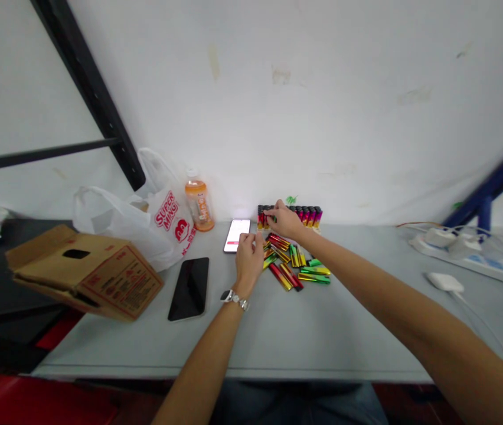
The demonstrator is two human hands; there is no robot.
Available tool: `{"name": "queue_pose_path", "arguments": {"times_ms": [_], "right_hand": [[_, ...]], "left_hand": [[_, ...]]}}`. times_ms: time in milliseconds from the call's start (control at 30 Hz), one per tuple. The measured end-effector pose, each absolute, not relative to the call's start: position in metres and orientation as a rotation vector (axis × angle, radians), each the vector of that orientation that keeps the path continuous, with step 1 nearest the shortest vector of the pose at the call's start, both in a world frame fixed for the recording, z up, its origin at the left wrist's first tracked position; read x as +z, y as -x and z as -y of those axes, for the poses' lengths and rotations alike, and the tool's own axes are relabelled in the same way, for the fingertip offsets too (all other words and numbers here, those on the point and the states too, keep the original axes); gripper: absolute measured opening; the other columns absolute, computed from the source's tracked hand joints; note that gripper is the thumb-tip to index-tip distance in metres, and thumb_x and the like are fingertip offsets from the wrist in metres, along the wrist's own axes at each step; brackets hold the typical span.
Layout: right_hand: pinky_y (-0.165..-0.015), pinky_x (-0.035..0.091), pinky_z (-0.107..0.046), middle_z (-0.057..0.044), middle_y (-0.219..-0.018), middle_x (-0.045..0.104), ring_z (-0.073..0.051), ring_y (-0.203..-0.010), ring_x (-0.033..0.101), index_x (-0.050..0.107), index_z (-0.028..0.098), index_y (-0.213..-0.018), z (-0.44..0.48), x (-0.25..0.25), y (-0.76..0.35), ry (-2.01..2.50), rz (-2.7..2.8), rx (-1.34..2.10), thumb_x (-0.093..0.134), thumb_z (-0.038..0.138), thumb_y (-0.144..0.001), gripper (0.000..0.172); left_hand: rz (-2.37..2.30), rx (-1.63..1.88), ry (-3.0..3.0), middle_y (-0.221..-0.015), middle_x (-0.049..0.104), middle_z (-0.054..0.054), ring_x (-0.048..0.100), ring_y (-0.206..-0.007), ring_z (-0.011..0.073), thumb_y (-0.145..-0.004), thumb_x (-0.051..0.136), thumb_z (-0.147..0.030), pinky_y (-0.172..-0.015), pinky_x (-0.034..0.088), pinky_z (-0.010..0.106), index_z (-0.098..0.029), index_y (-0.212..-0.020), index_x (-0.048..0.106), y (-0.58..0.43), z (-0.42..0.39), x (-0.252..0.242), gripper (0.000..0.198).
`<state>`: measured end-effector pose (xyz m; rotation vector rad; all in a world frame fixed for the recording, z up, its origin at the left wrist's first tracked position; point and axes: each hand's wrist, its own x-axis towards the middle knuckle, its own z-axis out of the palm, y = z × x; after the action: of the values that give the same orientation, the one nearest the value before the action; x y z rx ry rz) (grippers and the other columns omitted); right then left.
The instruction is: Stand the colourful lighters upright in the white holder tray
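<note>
Several shiny red, gold and green sticks (296, 270) lie in a loose pile on the grey table (304, 330). Behind them, a row of the same sticks (307, 216) stands upright against the wall. My right hand (284, 221) reaches to the left end of that row, fingers pinched on one stick there. My left hand (248, 257), with a watch on the wrist, rests curled at the left edge of the pile, beside a lit phone (237, 235); what its fingers hold is hidden.
A dark phone (189, 288) lies left of my left arm. Further left sit a cardboard box (85, 273), a white plastic bag (145, 227) and an orange bottle (199, 205). A power strip with plugs (464, 251) and a white charger (444, 281) lie at right.
</note>
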<state>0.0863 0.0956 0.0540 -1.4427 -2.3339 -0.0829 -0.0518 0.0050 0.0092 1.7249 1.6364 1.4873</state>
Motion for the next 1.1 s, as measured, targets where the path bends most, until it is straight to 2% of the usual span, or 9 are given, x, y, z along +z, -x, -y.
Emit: {"name": "queue_pose_path", "arguments": {"times_ms": [133, 200, 267, 367, 533, 733, 900, 1000, 1100], "right_hand": [[-0.077, 0.048, -0.029, -0.011, -0.12, 0.051, -0.019, -0.086, 0.064, 0.05, 0.025, -0.143, -0.088, 0.051, -0.09, 1.414, 2.353, -0.066, 0.045, 0.031, -0.095, 0.048], [-0.075, 0.048, -0.028, -0.012, -0.122, 0.054, -0.018, -0.085, 0.064, 0.049, 0.022, -0.143, -0.084, 0.047, -0.095, 1.383, 2.286, -0.044, 0.044, 0.027, -0.095, 0.048], [-0.074, 0.047, -0.027, -0.011, -0.114, 0.062, -0.018, -0.084, 0.064, 0.061, 0.019, -0.129, -0.08, 0.041, -0.101, 1.391, 2.226, -0.013, 0.046, 0.024, -0.093, 0.039], [-0.07, 0.047, -0.027, -0.009, -0.094, 0.071, -0.02, -0.08, 0.065, 0.072, 0.019, -0.102, -0.076, 0.031, -0.112, 1.534, 2.217, 0.054, 0.055, 0.029, -0.089, 0.024], [-0.058, 0.043, -0.026, -0.01, -0.078, 0.073, -0.022, -0.072, 0.067, 0.076, 0.02, -0.082, -0.087, 0.023, -0.121, 1.742, 2.26, 0.18, 0.069, 0.041, -0.078, 0.022], [-0.049, 0.036, -0.023, -0.004, -0.063, 0.068, -0.017, -0.06, 0.063, 0.075, 0.018, -0.069, -0.101, 0.031, -0.119, 1.784, 2.272, 0.395, 0.073, 0.035, -0.068, 0.016], [-0.048, 0.034, -0.022, -0.002, -0.061, 0.066, -0.013, -0.056, 0.058, 0.072, 0.015, -0.077, -0.079, 0.034, -0.125, 1.542, 2.042, 0.523, 0.072, 0.034, -0.069, 0.02], [-0.045, 0.03, -0.021, 0.002, -0.056, 0.06, -0.011, -0.049, 0.051, 0.068, 0.015, -0.086, -0.047, 0.029, -0.13, 1.345, 1.847, 0.649, 0.07, 0.04, -0.072, 0.029], [-0.045, 0.029, -0.021, 0.005, -0.052, 0.054, -0.01, -0.046, 0.046, 0.065, 0.016, -0.089, -0.015, 0.019, -0.131, 1.227, 1.724, 0.716, 0.068, 0.042, -0.075, 0.031]], "left_hand": [[-1.631, 1.49, -1.73, -0.083, 0.054, 0.004, 0.056, -0.076, 0.0166, -0.097, 0.039, -0.039, -0.075, 0.043, 0.031, -0.019, -0.072, 0.061, 0.051, -0.004, 0.01, 0.038], [-1.636, 1.489, -1.739, -0.082, 0.053, 0.004, 0.055, -0.075, 0.0165, -0.097, 0.039, -0.039, -0.074, 0.043, 0.03, -0.019, -0.071, 0.06, 0.051, -0.004, 0.011, 0.039], [-1.642, 1.473, -1.765, -0.082, 0.053, 0.004, 0.055, -0.074, 0.0162, -0.098, 0.038, -0.039, -0.073, 0.043, 0.03, -0.019, -0.072, 0.06, 0.05, -0.003, 0.011, 0.039], [-1.648, 1.42, -1.837, -0.084, 0.053, 0.003, 0.054, -0.073, 0.0154, -0.098, 0.037, -0.039, -0.071, 0.043, 0.03, -0.019, -0.073, 0.06, 0.048, -0.001, 0.011, 0.039], [-1.655, 1.376, -1.874, -0.086, 0.053, 0.003, 0.053, -0.069, 0.014, -0.098, 0.038, -0.04, -0.067, 0.041, 0.029, -0.019, -0.073, 0.057, 0.047, -0.001, 0.008, 0.038], [-1.67, 1.397, -1.824, -0.084, 0.054, 0.003, 0.052, -0.071, 0.0149, -0.099, 0.037, -0.041, -0.069, 0.039, 0.029, -0.019, -0.072, 0.059, 0.051, -0.002, 0.009, 0.041], [-1.597, 1.53, -1.753, -0.083, 0.06, 0.004, 0.056, -0.078, 0.0166, -0.099, 0.037, -0.042, -0.074, 0.042, 0.029, -0.019, -0.078, 0.062, 0.052, -0.004, 0.008, 0.04], [-1.424, 1.569, -1.716, -0.092, 0.065, 0.005, 0.059, -0.084, 0.0163, -0.095, 0.047, -0.043, -0.074, 0.045, 0.028, -0.018, -0.092, 0.064, 0.043, -0.004, 0.009, 0.03], [-1.267, 1.539, -1.66, -0.1, 0.067, 0.006, 0.061, -0.085, 0.0155, -0.089, 0.058, -0.043, -0.071, 0.047, 0.025, -0.018, -0.1, 0.064, 0.028, 0.0, 0.008, 0.028]]}}
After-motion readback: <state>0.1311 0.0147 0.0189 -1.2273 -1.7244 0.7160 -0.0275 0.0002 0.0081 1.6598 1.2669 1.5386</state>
